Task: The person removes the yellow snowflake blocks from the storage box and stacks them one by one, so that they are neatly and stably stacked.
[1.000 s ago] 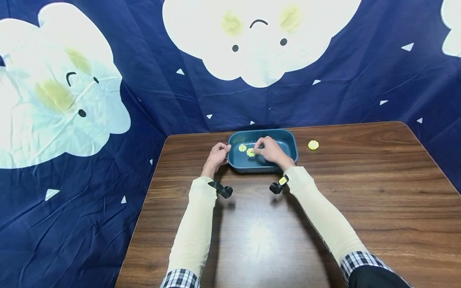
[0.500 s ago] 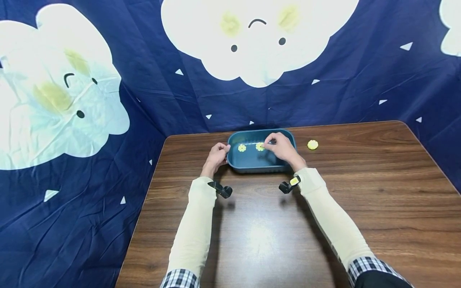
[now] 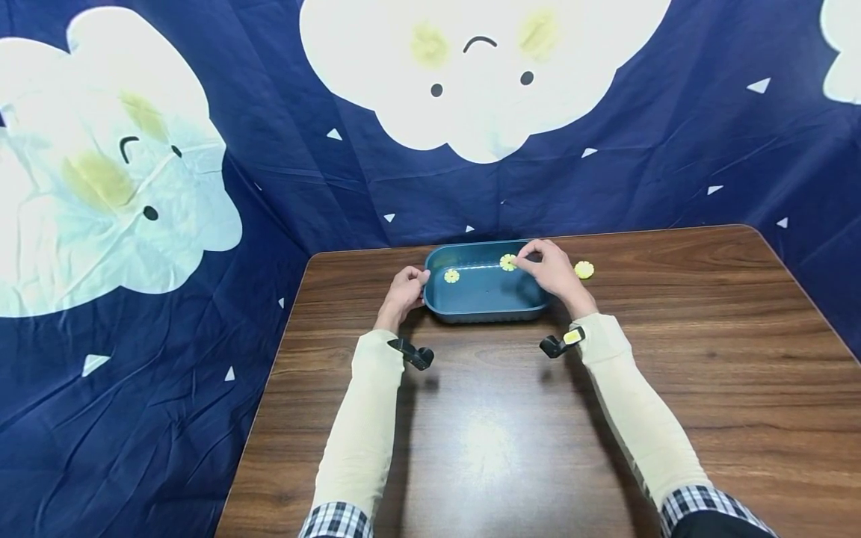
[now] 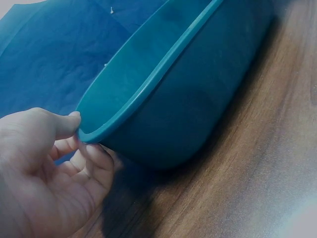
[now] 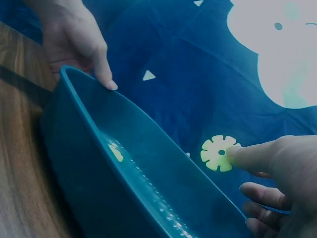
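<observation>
A dark teal rectangular bin [image 3: 484, 317] stands near the table's back edge. My left hand [image 3: 405, 294] pinches the bin's left rim between thumb and fingers, as the left wrist view [image 4: 54, 173] also shows. Between thumb and fingertips, my right hand [image 3: 553, 270] pinches a pale yellow flower-shaped disc [image 5: 218, 153] with notched edges and a central hole. It is above the bin's back right part. A second yellow flower disc [image 3: 451, 276] lies inside the bin toward the left. A third yellow disc [image 3: 584, 270] rests on the table just right of my right hand.
The brown wooden table [image 3: 471, 418] reaches its back edge just behind the bin. A dark blue cloth [image 3: 282, 179] printed with white clouds hangs close behind and at the left. A small black camera is strapped to each wrist.
My right hand lifts the pinched disc up from the bin floor and carries it right, toward the bin's back right corner. My left hand keeps its hold on the rim.
</observation>
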Motion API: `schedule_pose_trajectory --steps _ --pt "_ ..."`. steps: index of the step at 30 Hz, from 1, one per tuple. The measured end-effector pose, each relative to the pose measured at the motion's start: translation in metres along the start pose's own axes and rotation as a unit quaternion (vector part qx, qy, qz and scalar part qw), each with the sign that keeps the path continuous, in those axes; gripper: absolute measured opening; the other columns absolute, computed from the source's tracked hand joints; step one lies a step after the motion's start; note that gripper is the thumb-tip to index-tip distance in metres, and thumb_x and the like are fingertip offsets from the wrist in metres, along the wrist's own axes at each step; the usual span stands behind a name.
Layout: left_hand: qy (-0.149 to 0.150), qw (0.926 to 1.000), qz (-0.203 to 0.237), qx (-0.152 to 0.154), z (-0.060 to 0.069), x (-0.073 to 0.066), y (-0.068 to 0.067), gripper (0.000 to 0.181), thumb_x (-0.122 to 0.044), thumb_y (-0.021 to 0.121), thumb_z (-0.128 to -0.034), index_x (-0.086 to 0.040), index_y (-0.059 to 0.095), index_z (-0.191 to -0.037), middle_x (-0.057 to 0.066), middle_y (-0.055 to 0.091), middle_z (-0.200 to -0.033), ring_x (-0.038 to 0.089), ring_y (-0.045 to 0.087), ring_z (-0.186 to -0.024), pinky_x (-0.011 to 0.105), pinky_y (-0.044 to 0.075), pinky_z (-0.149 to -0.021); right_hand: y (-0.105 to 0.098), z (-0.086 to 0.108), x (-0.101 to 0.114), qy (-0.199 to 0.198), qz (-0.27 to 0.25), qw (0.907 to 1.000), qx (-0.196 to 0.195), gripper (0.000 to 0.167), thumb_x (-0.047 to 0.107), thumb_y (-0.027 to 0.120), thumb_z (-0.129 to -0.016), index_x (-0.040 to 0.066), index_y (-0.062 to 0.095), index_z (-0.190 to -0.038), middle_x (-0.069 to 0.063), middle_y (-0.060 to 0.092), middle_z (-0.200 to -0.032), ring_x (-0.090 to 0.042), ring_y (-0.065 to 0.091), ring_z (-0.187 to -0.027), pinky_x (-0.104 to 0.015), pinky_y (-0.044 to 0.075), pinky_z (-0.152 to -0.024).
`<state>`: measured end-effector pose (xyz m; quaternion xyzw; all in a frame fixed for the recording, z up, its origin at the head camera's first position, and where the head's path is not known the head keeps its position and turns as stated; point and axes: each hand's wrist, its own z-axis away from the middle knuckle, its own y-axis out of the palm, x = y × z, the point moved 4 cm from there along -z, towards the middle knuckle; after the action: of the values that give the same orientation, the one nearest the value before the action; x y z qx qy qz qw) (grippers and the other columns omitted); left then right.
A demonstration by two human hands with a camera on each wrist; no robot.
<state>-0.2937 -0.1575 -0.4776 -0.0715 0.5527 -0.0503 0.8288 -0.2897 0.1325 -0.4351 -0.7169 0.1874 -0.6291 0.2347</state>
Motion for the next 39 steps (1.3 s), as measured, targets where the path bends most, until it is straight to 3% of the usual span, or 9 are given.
schedule_pose_trajectory --steps 8,16,25,32,39 --pt "0.001 1.0 0.002 -0.002 -0.001 0.0 0.0 0.02 -0.025 0.053 -0.0988 -0.011 0.045 -0.087 0.005 0.044 -0.079 0.012 0.044 -0.064 0.021 0.042 -0.055 -0.016 0.0 -0.012 0.015 -0.015 0.9991 -0.036 0.025 0.028 0.067 -0.09 0.005 0.063 -0.098 -0.014 0.057 -0.111 -0.027 0.052 -0.104 -0.041 0.042 -0.088" --pt "0.006 1.0 0.0 -0.004 0.0 -0.001 0.0 0.021 -0.026 0.053 -0.0987 -0.011 0.045 -0.087 0.003 0.043 -0.077 0.012 0.044 -0.064 0.023 0.042 -0.057 -0.033 0.003 -0.029 0.058 -0.046 0.995 -0.068 0.029 0.03 0.064 -0.092 0.004 0.061 -0.103 -0.012 0.059 -0.11 -0.022 0.051 -0.098 -0.032 0.04 -0.084" --pt "0.003 1.0 -0.004 -0.004 -0.002 0.001 0.0 0.019 -0.026 0.053 -0.0989 -0.011 0.047 -0.089 0.003 0.044 -0.078 0.011 0.045 -0.065 0.022 0.043 -0.056 -0.05 0.008 -0.052 0.091 -0.084 0.9837 -0.131 0.031 0.032 0.067 -0.09 0.004 0.061 -0.101 0.003 0.055 -0.097 -0.009 0.048 -0.087 -0.023 0.038 -0.076" --pt "0.004 1.0 -0.001 -0.004 -0.002 0.0 0.0 0.02 -0.025 0.054 -0.0986 -0.011 0.046 -0.088 0.003 0.044 -0.079 0.011 0.045 -0.063 0.021 0.042 -0.054 -0.06 0.013 -0.07 0.124 -0.074 0.9767 -0.159 0.029 0.034 0.067 -0.089 0.007 0.061 -0.098 0.01 0.055 -0.086 -0.004 0.048 -0.08 -0.02 0.039 -0.074" --pt "0.001 1.0 -0.002 -0.002 -0.002 0.001 0.0 0.019 -0.026 0.053 -0.0988 -0.011 0.046 -0.088 0.004 0.044 -0.08 0.011 0.045 -0.064 0.021 0.042 -0.054 -0.066 0.018 -0.088 0.162 -0.052 0.9726 -0.158 0.033 0.038 0.064 -0.09 0.008 0.061 -0.102 0.009 0.055 -0.088 -0.012 0.05 -0.089 -0.024 0.039 -0.079"
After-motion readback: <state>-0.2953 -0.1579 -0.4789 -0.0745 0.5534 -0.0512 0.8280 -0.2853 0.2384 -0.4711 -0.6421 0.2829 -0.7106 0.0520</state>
